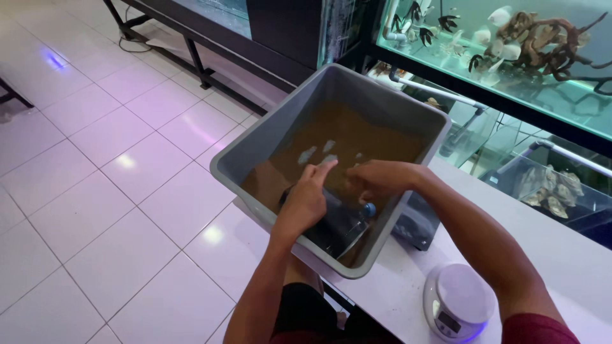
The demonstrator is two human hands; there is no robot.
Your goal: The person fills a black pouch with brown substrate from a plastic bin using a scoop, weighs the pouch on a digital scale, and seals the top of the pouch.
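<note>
Brown murky water fills the grey tub (255, 143); both hands are down inside it. Left hand (305, 202): index finger stretched out and pointing at the water surface, other fingers (319, 173) curled loosely, gripping nothing that shows. Right hand (377, 180): fingers bent downward over a dark object (338, 226) that lies in the near corner of the tub; can't tell whether they actually clamp it. A small blue knob (368, 209) sits on that object just below the right hand. Pale patches (319, 153) lie on the water just beyond the fingertips.

Tub stands tilted on the edge of a white table (574, 255), its far side overhanging the tiled floor (95, 191). Black box (417, 223) sits just beside the tub on the table. Round white kitchen scale (459, 302) is near the table's front edge, under the right forearm. Lit fish tank (510, 51) with driftwood and fish behind.
</note>
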